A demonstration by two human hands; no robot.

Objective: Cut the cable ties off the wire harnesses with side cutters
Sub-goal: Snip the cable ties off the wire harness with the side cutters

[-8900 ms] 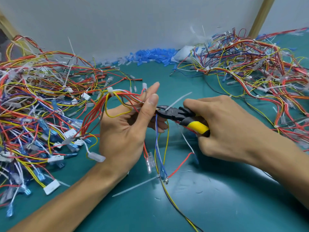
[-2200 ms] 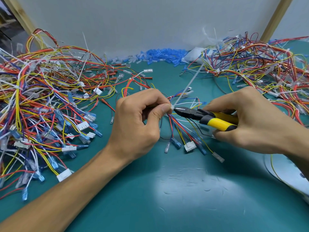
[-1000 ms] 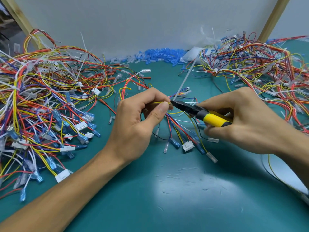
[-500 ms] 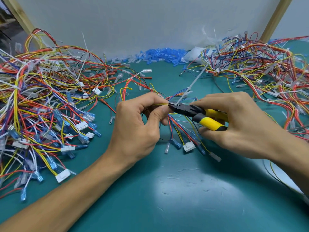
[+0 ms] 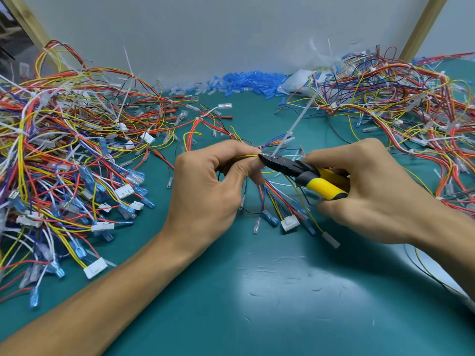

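Hands at centre frame over a teal tabletop. Left hand is closed, pinching a wire harness between thumb and fingers. Right hand is wrapped around the yellow handles of side cutters, whose black tip touches a white cable tie on the harness, just beside the left thumb. Tangled wire piles lie at left and upper right.
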